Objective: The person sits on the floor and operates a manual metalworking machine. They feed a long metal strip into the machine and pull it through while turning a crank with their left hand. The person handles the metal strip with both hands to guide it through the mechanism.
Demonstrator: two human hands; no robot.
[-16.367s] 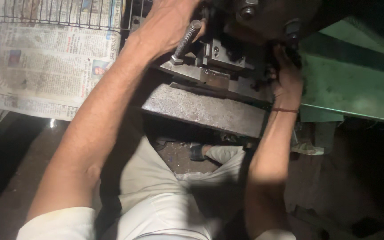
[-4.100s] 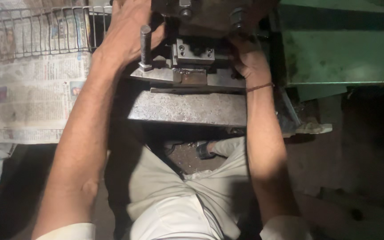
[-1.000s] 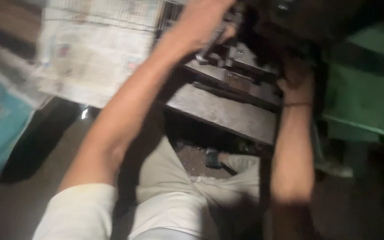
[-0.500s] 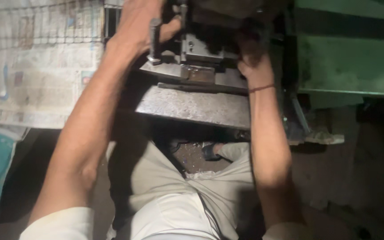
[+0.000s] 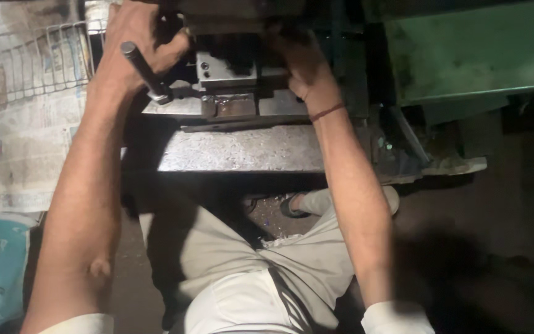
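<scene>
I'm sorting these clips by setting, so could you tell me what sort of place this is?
Probably a small metalworking shop. A green machine stands over a worn steel bed with a bolted metal die block. The left hand grips a dark lever, and the right hand reaches into the tooling.
</scene>
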